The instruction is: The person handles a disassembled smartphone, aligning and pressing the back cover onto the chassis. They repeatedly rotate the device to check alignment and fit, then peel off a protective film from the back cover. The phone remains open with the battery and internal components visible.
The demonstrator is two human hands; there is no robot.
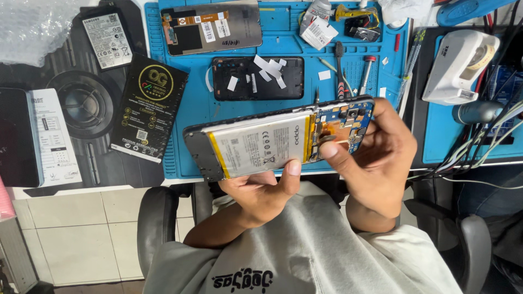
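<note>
**Opened smartphone held in both hands above the repair mat**

Nearest the camera, the person in a grey shirt (305, 256) is sitting on a black chair (158, 218). The left hand (261, 193) is cupping the opened smartphone (278, 139) from below, its thumb pressing up against the lower edge of the white battery (261, 144). The right hand (376, 158) is wrapping around the phone's circuit-board end, its forefinger tip lying on the orange flex cable (333, 133). The phone is being held tilted, back side up, just above the front edge of the blue repair mat (190, 103).

Farther off, a black phone back cover (257, 78) dotted with white tape strips is lying on the mat, with screwdrivers (366, 73) just to its right. A black product box (148, 106) is overlapping the mat's left edge. Beyond these, a replacement screen panel (211, 27) is resting at the mat's far side, a spare battery (107, 41) is lying to the left, and a white device (460, 65) is sitting to the right.
</note>
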